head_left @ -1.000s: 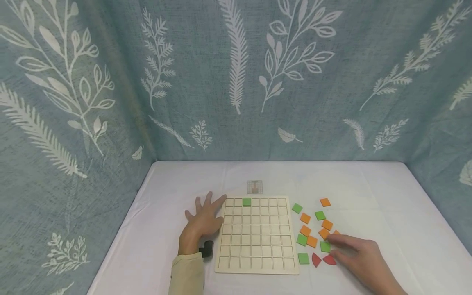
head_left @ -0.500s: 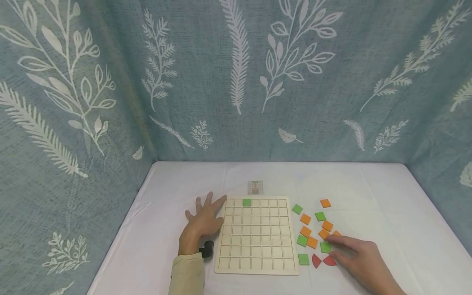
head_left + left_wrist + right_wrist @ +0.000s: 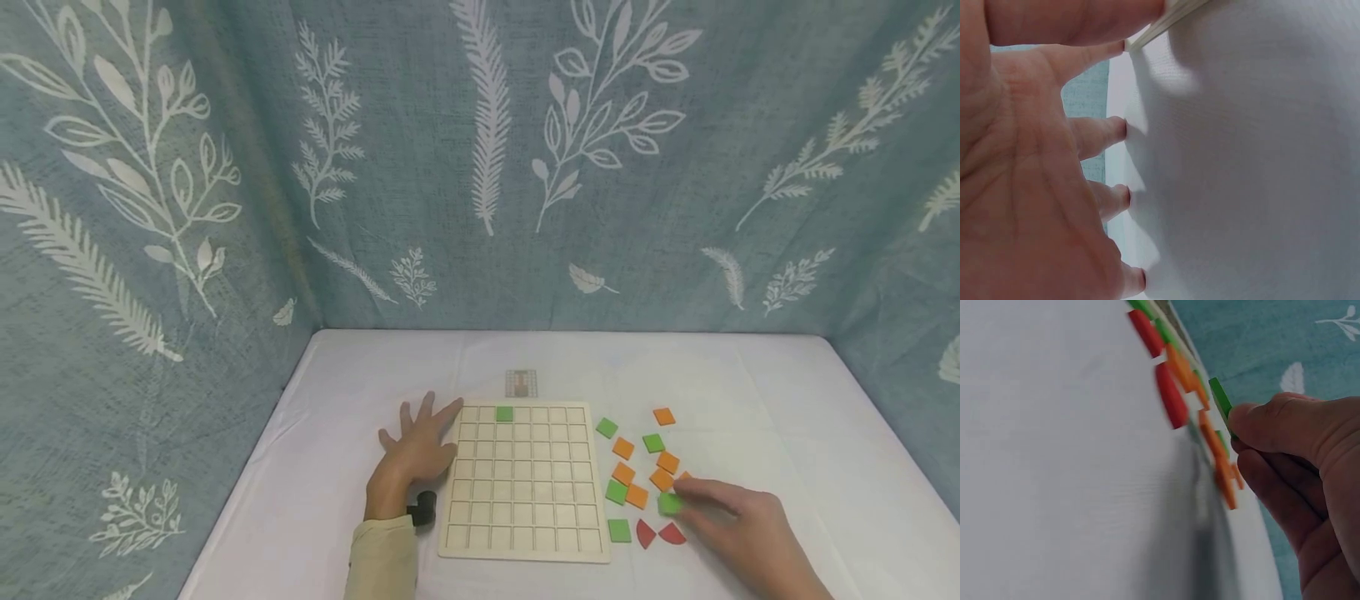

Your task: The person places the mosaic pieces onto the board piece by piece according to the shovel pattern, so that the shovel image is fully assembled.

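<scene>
A pale wooden grid board [image 3: 525,483] lies flat on the table, with one green square tile [image 3: 505,414] in its top row. My left hand [image 3: 416,450] rests at the board's left edge, fingers spread; its thumb and index fingertip touch the edge. In the left wrist view the fingers [image 3: 1100,134] reach down to the white cloth. My right hand [image 3: 742,521] pinches a green square tile [image 3: 670,503] between thumb and fingers, right of the board. The right wrist view has this green tile [image 3: 1220,400] raised off the cloth.
Loose orange tiles [image 3: 623,448] and green tiles [image 3: 619,531] lie scattered right of the board. Two red wedge pieces [image 3: 672,533] sit near the right hand. A small printed grid card [image 3: 521,383] lies behind the board. A patterned curtain [image 3: 450,167] surrounds the table.
My right thumb and fingers have taken hold of the green tile and lifted it from the cloth. The left hand stays at the board's edge.
</scene>
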Motion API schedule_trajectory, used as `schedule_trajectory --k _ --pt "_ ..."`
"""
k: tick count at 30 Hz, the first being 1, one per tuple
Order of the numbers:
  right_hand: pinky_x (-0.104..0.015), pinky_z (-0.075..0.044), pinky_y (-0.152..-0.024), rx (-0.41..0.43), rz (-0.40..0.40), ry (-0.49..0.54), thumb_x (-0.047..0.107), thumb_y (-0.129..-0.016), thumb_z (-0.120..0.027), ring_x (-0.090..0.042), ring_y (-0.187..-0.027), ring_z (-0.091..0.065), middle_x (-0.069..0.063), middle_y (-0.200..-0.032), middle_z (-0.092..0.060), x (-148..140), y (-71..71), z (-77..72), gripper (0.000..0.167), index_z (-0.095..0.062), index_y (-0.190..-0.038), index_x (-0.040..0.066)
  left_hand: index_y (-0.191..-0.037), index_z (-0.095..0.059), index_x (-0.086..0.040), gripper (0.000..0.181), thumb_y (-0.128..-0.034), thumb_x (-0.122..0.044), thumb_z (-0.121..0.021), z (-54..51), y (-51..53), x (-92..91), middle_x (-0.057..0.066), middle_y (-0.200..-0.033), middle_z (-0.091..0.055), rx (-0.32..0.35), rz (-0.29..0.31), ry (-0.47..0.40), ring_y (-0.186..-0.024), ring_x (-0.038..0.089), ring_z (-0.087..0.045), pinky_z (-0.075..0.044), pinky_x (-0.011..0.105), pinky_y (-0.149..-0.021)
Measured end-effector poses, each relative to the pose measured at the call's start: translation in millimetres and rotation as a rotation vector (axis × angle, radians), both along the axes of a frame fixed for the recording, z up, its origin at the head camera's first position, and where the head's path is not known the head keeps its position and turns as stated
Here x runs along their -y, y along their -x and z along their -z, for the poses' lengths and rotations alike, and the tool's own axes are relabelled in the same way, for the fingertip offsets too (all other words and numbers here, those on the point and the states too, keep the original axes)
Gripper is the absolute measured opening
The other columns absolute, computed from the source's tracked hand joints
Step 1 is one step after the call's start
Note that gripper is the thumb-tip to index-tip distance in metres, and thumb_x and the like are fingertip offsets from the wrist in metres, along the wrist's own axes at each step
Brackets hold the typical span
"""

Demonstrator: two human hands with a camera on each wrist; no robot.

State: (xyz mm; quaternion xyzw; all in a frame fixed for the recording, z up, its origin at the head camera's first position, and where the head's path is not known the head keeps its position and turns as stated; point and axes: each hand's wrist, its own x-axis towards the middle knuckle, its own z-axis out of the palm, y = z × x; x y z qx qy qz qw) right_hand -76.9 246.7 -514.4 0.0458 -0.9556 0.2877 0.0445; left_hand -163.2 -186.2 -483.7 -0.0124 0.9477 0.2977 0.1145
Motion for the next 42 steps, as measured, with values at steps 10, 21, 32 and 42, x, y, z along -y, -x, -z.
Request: schedule_trajectory --k 10,21,32,42 --pt "-0.001 -0.049 -0.089 -0.195 -0.098 -0.001 0.011 -0.078 -0.098 -0.006 -0.101 -0.08 0.013 -0.107 -0.085 -1 15.4 -35.0 0.044 -0.085 -0.119 0.022 -0.164 -0.053 -0.018 0.076 -0.0893 -0.007 -0.063 1.0 -0.4 1.2 0.029 -0.18 -0.019 -0.001 -0.004 0.007 -0.164 0.066 -0.001 0.005 0.094 -0.117" --pt "-0.003 -0.052 -0.091 -0.267 -0.181 0.053 0.005 -0.079 -0.096 -0.015 -0.102 -0.081 0.01 -0.108 -0.085 20 40.7 -56.6 0.044 -0.085 -0.119 0.019 -0.164 -0.052 -0.018 0.075 -0.0908 -0.008 -0.065 -1.4 -1.0 -0.5 0.029 -0.18 -0.018 0.012 -0.002 0.029 -0.164 0.065 -0.001 0.004 0.094 -0.118" --pt "-0.003 -0.053 -0.09 -0.364 -0.311 0.155 0.001 -0.082 -0.094 -0.011 -0.101 -0.081 0.007 -0.109 -0.085 43 73.9 -65.7 0.041 -0.085 -0.119 0.017 -0.165 -0.051 -0.019 0.075 -0.0914 -0.009 -0.064 -0.5 -1.0 0.1 0.028 -0.181 -0.018 0.019 0.003 0.028 -0.164 0.064 0.0 0.004 0.094 -0.118" --pt "-0.011 -0.057 -0.096 -0.355 -0.365 0.205 0.005 -0.087 -0.091 -0.02 -0.109 -0.082 0.004 -0.115 -0.085 70 101.9 -71.7 0.033 -0.085 -0.118 0.014 -0.165 -0.052 -0.019 0.075 -0.0911 -0.008 -0.062 4.0 -0.8 0.4 0.028 -0.181 -0.018 0.008 -0.012 -0.014 -0.165 0.063 0.0 0.007 0.092 -0.119"
